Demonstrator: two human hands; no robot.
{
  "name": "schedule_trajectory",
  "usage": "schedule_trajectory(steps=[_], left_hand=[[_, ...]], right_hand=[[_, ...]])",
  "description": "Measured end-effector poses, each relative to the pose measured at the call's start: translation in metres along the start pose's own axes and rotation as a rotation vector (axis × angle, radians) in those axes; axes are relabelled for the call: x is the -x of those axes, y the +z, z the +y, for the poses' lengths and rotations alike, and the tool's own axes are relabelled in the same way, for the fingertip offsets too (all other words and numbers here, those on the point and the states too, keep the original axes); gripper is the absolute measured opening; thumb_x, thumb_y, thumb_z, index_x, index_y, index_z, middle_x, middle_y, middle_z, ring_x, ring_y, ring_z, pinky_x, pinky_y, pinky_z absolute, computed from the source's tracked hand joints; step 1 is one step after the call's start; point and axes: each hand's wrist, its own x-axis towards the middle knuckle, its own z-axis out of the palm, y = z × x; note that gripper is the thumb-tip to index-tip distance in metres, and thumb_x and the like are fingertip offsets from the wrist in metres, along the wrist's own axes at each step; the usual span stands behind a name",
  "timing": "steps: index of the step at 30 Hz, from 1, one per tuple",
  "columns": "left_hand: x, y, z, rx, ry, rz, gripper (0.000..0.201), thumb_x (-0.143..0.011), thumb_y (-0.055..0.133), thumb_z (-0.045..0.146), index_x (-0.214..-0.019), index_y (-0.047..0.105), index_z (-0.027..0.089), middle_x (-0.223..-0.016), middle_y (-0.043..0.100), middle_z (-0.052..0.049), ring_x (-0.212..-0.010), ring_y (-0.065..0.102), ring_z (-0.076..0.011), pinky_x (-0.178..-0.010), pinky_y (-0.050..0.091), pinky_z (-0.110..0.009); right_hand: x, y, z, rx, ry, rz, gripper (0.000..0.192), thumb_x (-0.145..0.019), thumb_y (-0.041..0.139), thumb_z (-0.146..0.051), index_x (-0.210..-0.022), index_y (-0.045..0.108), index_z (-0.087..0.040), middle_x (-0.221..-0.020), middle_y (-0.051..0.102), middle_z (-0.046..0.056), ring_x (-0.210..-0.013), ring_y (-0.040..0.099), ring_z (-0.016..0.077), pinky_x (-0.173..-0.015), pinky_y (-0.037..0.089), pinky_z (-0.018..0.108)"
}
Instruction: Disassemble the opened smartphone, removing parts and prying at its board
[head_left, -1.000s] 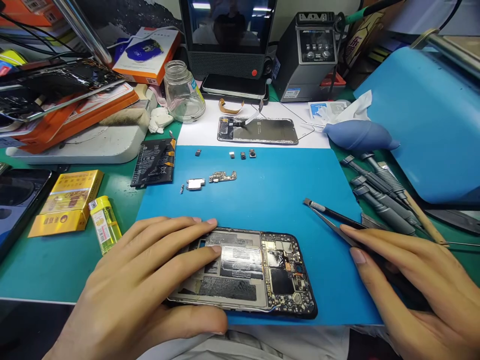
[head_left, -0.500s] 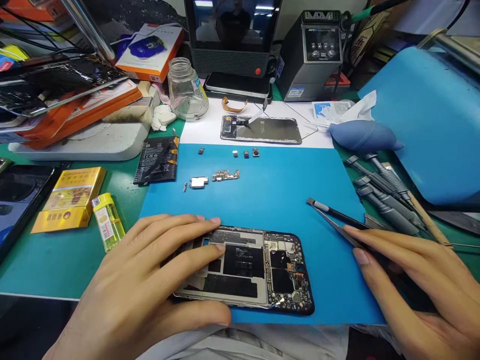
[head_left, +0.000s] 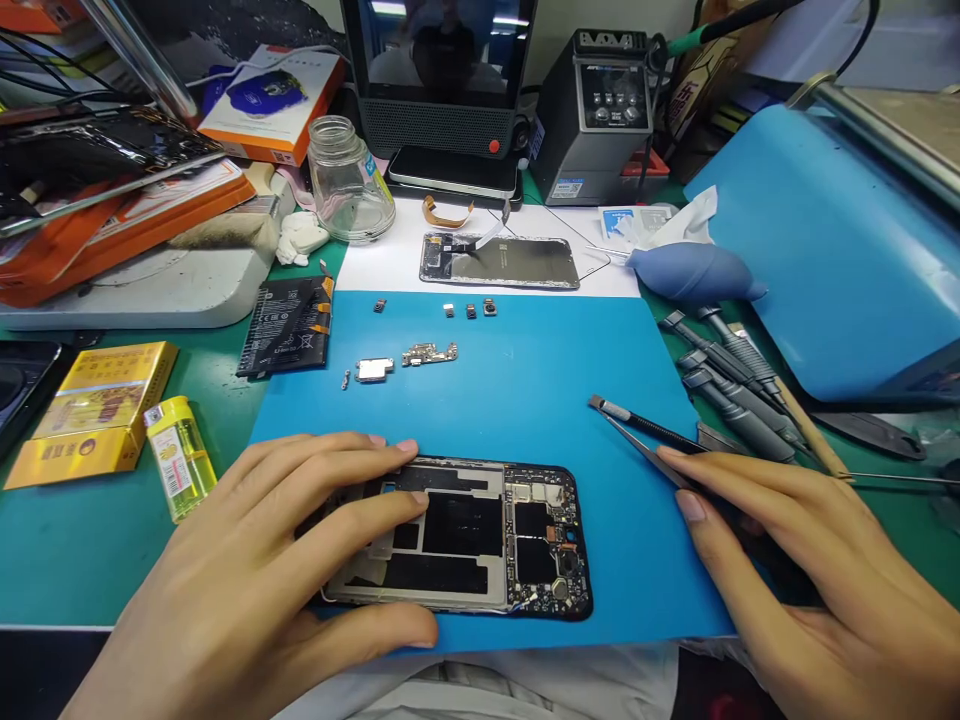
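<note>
On the blue mat lies an opened phone (head_left: 457,540), its circuit board showing at the right end and black pads on its pale metal frame. My left hand (head_left: 300,550) is laid across its left part, fingers over the frame and thumb along the near edge, gripping it. In my right hand (head_left: 795,540), pinched between thumb and fingers, are metal tweezers (head_left: 637,425); their tips point up-left, above the mat and apart from the phone. Farther back on the mat sit a small circuit board (head_left: 429,354), a metal shield plate (head_left: 373,370) and several tiny camera modules (head_left: 489,307).
A detached screen (head_left: 517,262) rests on white paper behind the mat. To the left are a battery (head_left: 289,325), a yellow lighter (head_left: 180,460) and a gold box (head_left: 97,410). Screwdrivers (head_left: 739,390) and a blue air blower (head_left: 697,272) lie on the right. A glass jar (head_left: 349,185) stands behind.
The whole view has shifted, so most things appear farther left. Both hands keep their hold, and the phone lies in much the same place on the mat.
</note>
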Motion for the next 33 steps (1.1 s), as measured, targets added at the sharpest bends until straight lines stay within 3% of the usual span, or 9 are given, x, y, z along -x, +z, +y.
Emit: schedule_trajectory(steps=[15, 24, 33], left_hand=[[0.0060, 0.0006, -0.0017, 0.011, -0.025, -0.005, 0.055, -0.111, 0.071, 0.074, -0.153, 0.066, 0.039, -0.167, 0.066, 0.003, -0.153, 0.056, -0.0268, -0.126, 0.042, -0.045], [0.0031, -0.0028, 0.0023, -0.002, -0.028, -0.033, 0.048, -0.114, 0.070, 0.069, -0.152, 0.065, 0.039, -0.168, 0.065, 0.002, -0.152, 0.055, -0.0268, -0.123, 0.042, -0.046], [0.0109, 0.0002, -0.0057, -0.035, -0.005, 0.000, 0.031, -0.109, 0.080, 0.056, -0.135, 0.075, 0.039, -0.166, 0.063, -0.003, -0.146, 0.065, -0.0315, -0.112, 0.065, -0.046]], right_hand=[[-0.0017, -0.0020, -0.0034, 0.019, 0.043, 0.013, 0.024, -0.122, 0.066, -0.027, -0.141, 0.081, -0.032, -0.136, 0.077, -0.002, -0.134, 0.071, 0.0146, -0.124, 0.048, 0.023], [-0.0032, 0.0009, -0.0048, 0.025, 0.045, 0.038, 0.020, -0.123, 0.067, -0.032, -0.138, 0.081, -0.030, -0.132, 0.076, -0.001, -0.130, 0.070, 0.0157, -0.122, 0.048, 0.024], [-0.0067, 0.0030, -0.0015, -0.006, -0.013, 0.051, 0.013, -0.122, 0.069, -0.027, -0.128, 0.080, -0.027, -0.125, 0.074, 0.000, -0.126, 0.070, 0.0140, -0.120, 0.046, 0.023]])
